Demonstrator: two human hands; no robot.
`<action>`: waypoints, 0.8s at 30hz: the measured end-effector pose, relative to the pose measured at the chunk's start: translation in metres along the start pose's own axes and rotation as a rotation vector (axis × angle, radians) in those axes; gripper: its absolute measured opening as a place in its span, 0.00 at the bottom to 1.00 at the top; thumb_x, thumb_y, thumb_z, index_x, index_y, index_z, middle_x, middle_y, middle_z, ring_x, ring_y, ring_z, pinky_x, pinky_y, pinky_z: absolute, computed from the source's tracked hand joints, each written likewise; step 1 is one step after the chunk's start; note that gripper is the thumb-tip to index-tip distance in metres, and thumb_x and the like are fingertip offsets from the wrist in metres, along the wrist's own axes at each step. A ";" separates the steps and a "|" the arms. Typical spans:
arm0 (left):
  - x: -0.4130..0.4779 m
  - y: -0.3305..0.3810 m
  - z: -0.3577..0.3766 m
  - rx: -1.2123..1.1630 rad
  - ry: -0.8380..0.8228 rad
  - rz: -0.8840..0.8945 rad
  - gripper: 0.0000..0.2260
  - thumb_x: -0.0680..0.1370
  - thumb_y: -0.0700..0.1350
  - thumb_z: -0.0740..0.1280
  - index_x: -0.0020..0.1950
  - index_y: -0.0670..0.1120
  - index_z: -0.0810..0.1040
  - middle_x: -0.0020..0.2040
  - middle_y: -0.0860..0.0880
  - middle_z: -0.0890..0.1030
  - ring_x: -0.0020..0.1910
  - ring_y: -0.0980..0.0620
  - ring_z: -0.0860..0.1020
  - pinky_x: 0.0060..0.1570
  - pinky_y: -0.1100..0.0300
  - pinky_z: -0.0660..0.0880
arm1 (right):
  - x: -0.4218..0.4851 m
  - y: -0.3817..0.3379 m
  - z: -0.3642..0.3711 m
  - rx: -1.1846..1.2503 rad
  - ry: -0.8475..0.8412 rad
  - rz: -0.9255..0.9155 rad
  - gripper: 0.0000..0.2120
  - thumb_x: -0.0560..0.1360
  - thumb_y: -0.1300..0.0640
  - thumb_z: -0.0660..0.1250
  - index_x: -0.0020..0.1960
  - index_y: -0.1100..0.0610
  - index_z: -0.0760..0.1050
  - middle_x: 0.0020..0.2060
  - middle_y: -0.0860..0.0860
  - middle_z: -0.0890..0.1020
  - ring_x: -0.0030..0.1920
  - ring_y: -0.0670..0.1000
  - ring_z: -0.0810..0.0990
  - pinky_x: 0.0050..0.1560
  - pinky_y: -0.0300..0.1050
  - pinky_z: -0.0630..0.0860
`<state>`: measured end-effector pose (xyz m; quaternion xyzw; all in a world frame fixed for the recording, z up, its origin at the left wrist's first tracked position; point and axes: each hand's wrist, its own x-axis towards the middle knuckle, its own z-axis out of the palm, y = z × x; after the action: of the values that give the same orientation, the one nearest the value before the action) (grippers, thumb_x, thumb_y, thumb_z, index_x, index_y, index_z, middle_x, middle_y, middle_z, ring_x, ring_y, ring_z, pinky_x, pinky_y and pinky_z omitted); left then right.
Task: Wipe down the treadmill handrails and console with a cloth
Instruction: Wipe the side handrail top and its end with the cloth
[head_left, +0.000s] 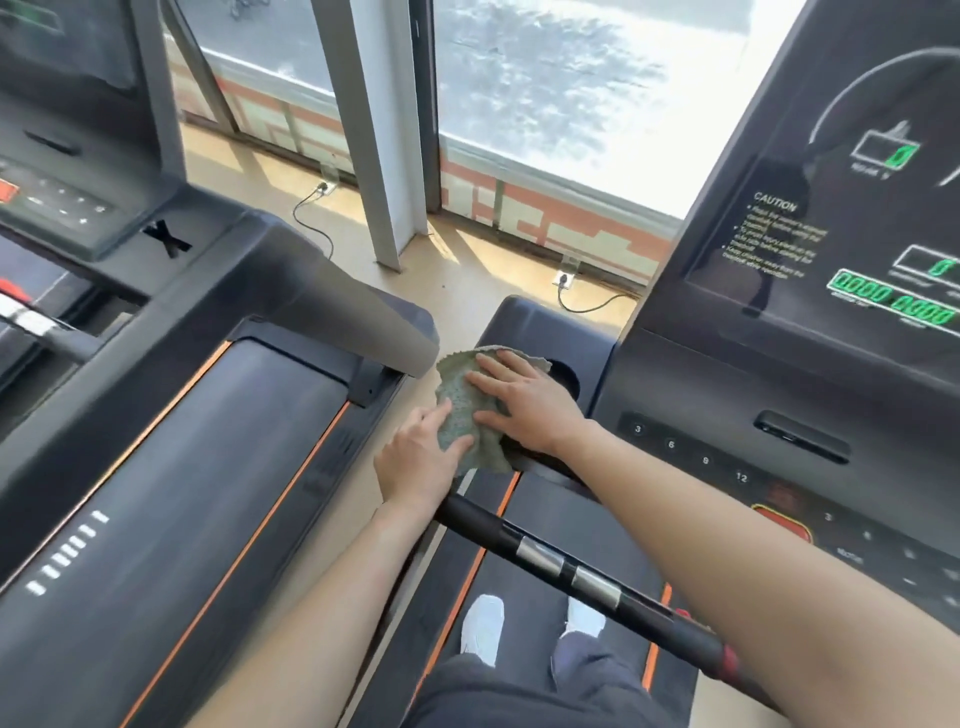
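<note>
As our flat right hand (524, 400) presses the grey-green textured cloth (460, 400) onto the black plastic console (545, 322), straight fingers of our left hand (418, 460) touch its edge. Neither grips.

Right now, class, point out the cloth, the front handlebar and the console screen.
cloth (457, 402): head view, on the grey-green weave near its middle.
front handlebar (540, 557): head view, on one of its silver plates.
console screen (852, 223): head view, on the dark glass near its middle.
</note>
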<state>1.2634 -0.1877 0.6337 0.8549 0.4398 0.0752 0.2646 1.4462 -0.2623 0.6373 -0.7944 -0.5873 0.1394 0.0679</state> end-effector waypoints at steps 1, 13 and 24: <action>0.007 0.004 0.001 -0.007 -0.005 0.012 0.26 0.76 0.60 0.71 0.74 0.58 0.73 0.65 0.54 0.77 0.61 0.48 0.79 0.53 0.52 0.75 | 0.002 0.004 -0.004 -0.006 -0.008 0.025 0.31 0.80 0.36 0.59 0.79 0.42 0.58 0.80 0.44 0.57 0.80 0.51 0.52 0.79 0.54 0.54; 0.096 0.050 0.021 -0.030 -0.126 0.212 0.24 0.79 0.57 0.70 0.75 0.57 0.72 0.75 0.56 0.70 0.69 0.50 0.74 0.62 0.52 0.73 | 0.010 0.065 -0.032 -0.109 -0.125 0.283 0.38 0.80 0.39 0.61 0.82 0.44 0.43 0.82 0.50 0.46 0.81 0.53 0.46 0.80 0.52 0.48; 0.147 0.075 0.024 0.084 -0.339 0.425 0.28 0.82 0.57 0.65 0.80 0.57 0.63 0.83 0.55 0.54 0.78 0.48 0.62 0.70 0.47 0.68 | 0.007 0.067 -0.042 -0.195 -0.194 0.411 0.34 0.84 0.43 0.54 0.82 0.54 0.42 0.81 0.60 0.48 0.80 0.61 0.49 0.76 0.56 0.59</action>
<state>1.4139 -0.1161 0.6368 0.9387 0.2026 -0.0333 0.2768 1.5222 -0.2736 0.6583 -0.8828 -0.4279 0.1686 -0.0954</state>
